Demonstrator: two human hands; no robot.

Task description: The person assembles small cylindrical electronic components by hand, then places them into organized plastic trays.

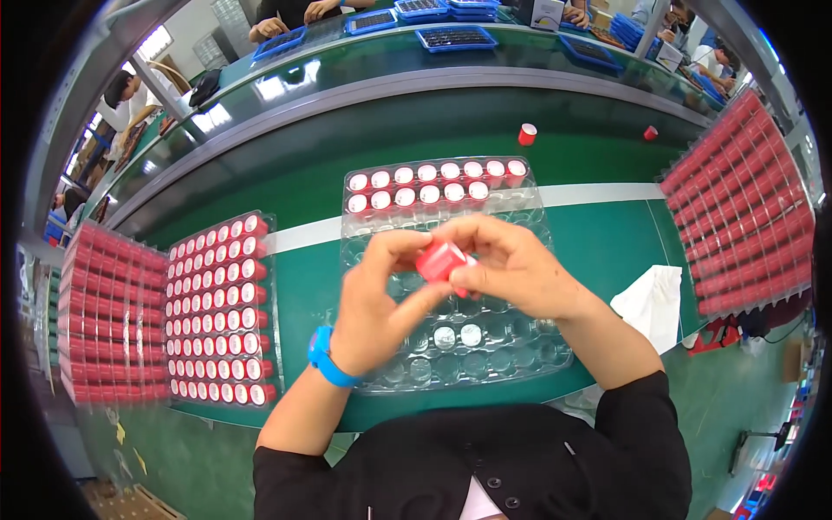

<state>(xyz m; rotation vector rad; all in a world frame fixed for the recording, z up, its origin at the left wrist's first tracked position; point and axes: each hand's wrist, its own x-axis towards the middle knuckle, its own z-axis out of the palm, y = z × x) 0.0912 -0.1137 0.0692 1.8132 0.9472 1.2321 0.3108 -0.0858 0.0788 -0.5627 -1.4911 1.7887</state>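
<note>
Above a see-through plastic tray [559, 351], I hold a small red cylinder [438, 263] between both hands. My left hand [371, 299], with a blue band on its wrist, is closed on the cylinder's left side with thumb and fingers. The fingers of my right hand [518, 270] close on it from the right, and they hide part of it. Red cylinders with white round tops [404, 176] fill two rows at the tray's far end. Two silvery discs [458, 335] show in cups nearer me.
Filled trays of red cylinders stand at the left [217, 312], beside a tall stack [108, 321], and another stack [737, 212] leans at the right. Two loose cylinders [528, 134] are farther back. White cloth or paper [650, 303] lies right. People work beyond the rail [451, 82] with blue trays [457, 38].
</note>
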